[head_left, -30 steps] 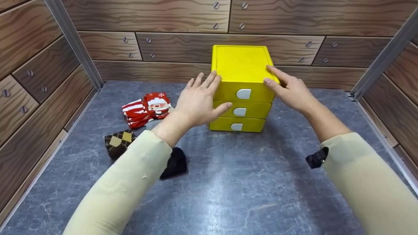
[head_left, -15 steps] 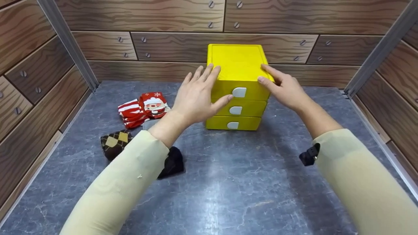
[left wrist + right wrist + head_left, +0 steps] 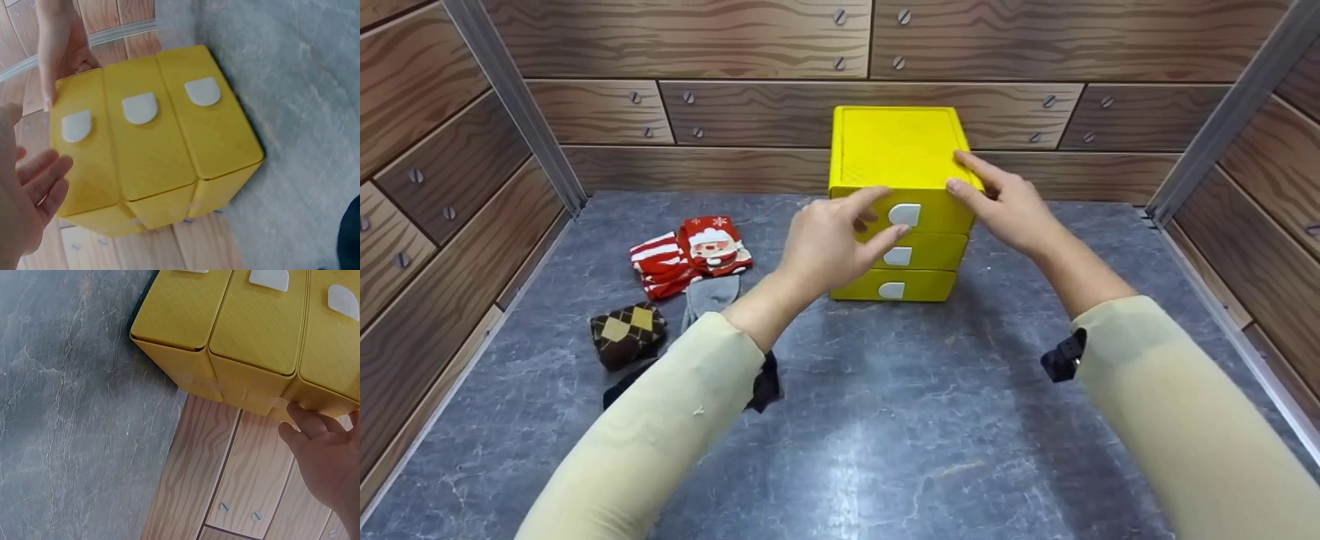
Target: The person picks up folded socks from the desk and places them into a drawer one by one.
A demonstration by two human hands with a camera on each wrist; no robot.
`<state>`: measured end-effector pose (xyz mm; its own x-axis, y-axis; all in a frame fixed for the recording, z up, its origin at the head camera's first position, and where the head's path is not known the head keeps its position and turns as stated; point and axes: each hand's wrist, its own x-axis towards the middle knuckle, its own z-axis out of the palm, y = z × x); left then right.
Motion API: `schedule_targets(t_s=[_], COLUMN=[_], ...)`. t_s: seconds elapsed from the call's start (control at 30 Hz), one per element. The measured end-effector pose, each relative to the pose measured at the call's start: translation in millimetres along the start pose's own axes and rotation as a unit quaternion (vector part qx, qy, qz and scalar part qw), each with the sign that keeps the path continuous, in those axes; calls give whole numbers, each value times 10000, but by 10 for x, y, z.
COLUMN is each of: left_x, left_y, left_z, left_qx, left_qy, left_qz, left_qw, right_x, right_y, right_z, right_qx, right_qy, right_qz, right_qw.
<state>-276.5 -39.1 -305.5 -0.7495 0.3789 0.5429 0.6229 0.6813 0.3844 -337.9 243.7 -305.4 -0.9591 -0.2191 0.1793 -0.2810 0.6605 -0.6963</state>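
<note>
A yellow three-drawer unit [image 3: 904,146] with white half-round handles stands upright on the grey floor near the back wall, its drawers closed. My left hand [image 3: 829,244] hovers before the top drawer. Its index finger and thumb point toward the top handle [image 3: 904,215], with a gap between them; in the left wrist view, the left hand [image 3: 28,191] appears apart from the drawer front. My right hand [image 3: 1012,206] holds the unit's upper right edge, thumb and index finger at the top. In the right wrist view, the bent fingers of the right hand [image 3: 329,455] touch the side.
Folded cloth pieces that look like socks lie left: a red Santa one [image 3: 716,244], a brown argyle one [image 3: 626,334], a grey one [image 3: 711,294] and a black one [image 3: 767,382], partly behind my left sleeve. Wood-patterned walls [image 3: 757,112] enclose the floor.
My left hand has come off the unit's upper left edge and moved to the front of the top drawer, its fingers bending. The right hand keeps its hold; the view has shifted slightly.
</note>
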Motion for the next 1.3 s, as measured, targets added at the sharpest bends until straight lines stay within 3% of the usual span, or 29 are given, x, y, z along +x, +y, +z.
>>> schedule_targets(t_s=[0.13,0.3,0.57,0.83,1.3], left_x=[43,97,129,157,161], left_y=[-37,-67,-107,-114,-124], left_z=[106,200,327,362,394], left_qx=[-694,-1406,-2278,-2634,-2646], left_qy=[-255,-451,-639,-538,-303], left_qz=[-466,-935,-1232,-1447,-1372], left_qw=[9962,9846,9638,9523,9541], right_x=[5,-13,-35,-26,-28], right_y=[9,1,-10,-23,-97], right_z=[7,5,10,-35,-156], right_qx=[106,188,216,342,557], right_qy=[-1,-37,-75,-255,-671], right_qz=[-9,16,17,162,329], right_qw=[9999,9998,9997,9990,9956])
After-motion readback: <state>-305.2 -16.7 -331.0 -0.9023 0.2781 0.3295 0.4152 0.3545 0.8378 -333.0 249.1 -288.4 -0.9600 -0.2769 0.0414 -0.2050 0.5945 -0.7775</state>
